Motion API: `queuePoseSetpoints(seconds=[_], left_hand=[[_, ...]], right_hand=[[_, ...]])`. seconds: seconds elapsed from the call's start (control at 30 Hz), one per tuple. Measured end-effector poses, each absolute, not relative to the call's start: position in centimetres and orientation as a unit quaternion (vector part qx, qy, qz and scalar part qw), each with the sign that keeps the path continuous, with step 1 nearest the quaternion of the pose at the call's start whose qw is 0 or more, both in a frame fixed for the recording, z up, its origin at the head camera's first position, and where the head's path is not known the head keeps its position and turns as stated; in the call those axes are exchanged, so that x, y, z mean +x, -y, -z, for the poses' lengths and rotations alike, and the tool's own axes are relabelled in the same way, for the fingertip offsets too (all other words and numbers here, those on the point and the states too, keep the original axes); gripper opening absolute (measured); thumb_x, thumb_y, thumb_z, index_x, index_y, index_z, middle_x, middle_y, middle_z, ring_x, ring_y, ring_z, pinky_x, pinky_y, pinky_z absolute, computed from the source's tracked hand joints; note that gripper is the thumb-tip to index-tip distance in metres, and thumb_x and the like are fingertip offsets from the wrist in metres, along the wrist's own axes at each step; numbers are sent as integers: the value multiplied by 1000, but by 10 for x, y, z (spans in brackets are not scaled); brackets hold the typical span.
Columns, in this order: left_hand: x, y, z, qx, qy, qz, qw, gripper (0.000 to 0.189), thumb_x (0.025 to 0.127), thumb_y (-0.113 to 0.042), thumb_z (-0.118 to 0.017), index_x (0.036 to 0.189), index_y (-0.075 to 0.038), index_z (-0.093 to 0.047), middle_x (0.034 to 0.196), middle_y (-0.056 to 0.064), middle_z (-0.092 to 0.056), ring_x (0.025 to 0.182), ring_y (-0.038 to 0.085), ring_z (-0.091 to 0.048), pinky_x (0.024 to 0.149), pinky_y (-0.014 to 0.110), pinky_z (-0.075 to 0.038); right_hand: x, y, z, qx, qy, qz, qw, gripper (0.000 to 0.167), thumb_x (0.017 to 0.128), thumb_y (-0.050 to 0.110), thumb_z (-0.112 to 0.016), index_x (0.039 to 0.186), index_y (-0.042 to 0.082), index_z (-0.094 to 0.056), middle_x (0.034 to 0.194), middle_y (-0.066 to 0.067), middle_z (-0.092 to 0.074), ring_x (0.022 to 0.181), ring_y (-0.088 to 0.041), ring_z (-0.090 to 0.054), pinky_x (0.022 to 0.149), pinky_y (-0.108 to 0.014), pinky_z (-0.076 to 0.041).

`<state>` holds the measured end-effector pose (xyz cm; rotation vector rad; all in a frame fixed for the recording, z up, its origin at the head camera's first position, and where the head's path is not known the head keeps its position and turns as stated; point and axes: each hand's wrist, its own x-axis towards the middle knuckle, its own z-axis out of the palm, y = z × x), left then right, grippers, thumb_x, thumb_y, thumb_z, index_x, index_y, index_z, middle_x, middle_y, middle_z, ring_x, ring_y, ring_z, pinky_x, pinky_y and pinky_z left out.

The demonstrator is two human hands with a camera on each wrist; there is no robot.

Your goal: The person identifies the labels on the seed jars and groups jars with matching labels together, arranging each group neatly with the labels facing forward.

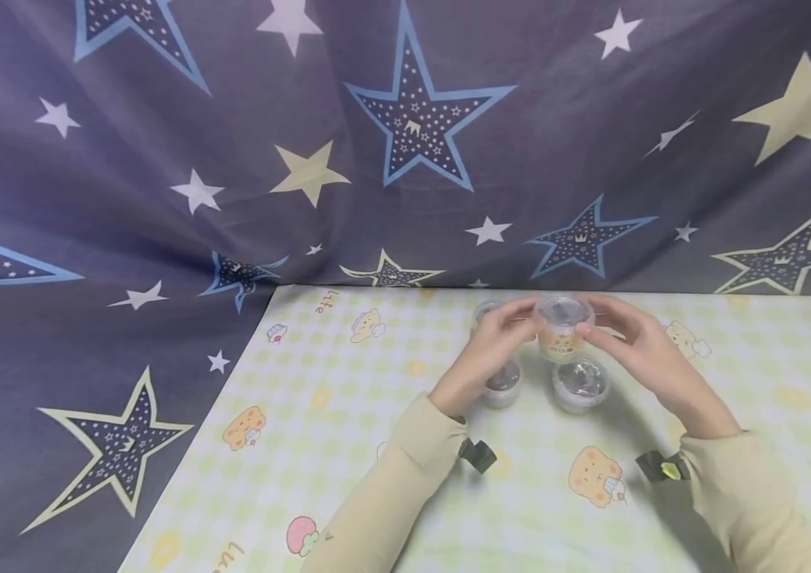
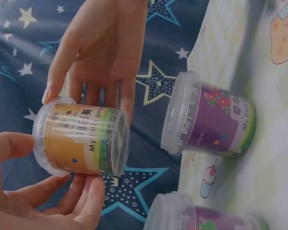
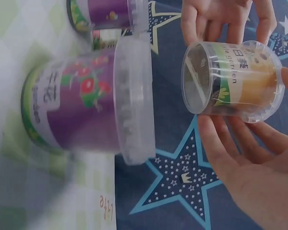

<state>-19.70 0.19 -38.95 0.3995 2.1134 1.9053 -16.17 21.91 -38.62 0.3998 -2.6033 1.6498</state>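
A clear lidded plastic tub with an orange label (image 1: 561, 341) is held up between both hands, above the tabletop. My left hand (image 1: 487, 350) grips it from the left, thumb near the lid and fingers against the side. From the opposite side my right hand (image 1: 641, 346) holds the same tub. The left wrist view shows "My little garden" on its label, with dark contents near the base. Close below stands a purple-labelled tub (image 2: 216, 122) with red flowers printed on it. Another purple-labelled tub (image 2: 221, 218) is partly cut off by the frame.
On the checked tablecloth (image 1: 348, 446) two lidded tubs stand nearest: one at the left (image 1: 501, 384), one at the right (image 1: 580, 386). A further tub (image 1: 484, 309) is partly hidden behind the left hand. A dark star-patterned curtain (image 1: 233, 119) borders the table's back and left.
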Motion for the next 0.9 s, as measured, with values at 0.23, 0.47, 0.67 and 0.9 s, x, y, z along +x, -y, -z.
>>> queuePoseSetpoints(seconds=[0.23, 0.47, 0.67, 0.9], left_hand=[[-206, -12, 392, 140, -721, -664, 139, 45, 96, -22, -63, 139, -11, -56, 133, 8, -63, 116, 18, -65, 98, 27, -52], [-214, -20, 392, 128, -727, -659, 140, 48, 96, -19, -63, 142, -9, -52, 137, 11, -60, 122, 21, -61, 102, 27, -50], [-220, -28, 399, 102, -735, -653, 150, 47, 97, -18, -61, 142, -11, -52, 138, 8, -59, 126, 22, -58, 106, 32, -48], [-227, -38, 411, 91, -721, -672, 146, 40, 96, -10, -60, 136, -8, -56, 131, 9, -63, 122, 22, -60, 104, 30, -49]], right_hand=[[-172, -229, 391, 130, 839, -528, 16, 53, 100, 24, -61, 148, 11, -45, 143, -15, -53, 114, 4, -51, 106, -48, -43], [-182, -235, 393, 126, 837, -533, 4, 55, 99, 25, -62, 149, 10, -44, 145, -17, -51, 115, 1, -49, 105, -62, -37], [-188, -238, 398, 125, 836, -534, -12, 58, 99, 26, -61, 149, 4, -41, 146, -22, -48, 128, -31, -49, 108, -64, -35], [-195, -243, 409, 117, 833, -539, -40, 60, 100, 29, -60, 150, 2, -39, 150, -22, -45, 132, -40, -46, 110, -62, -34]])
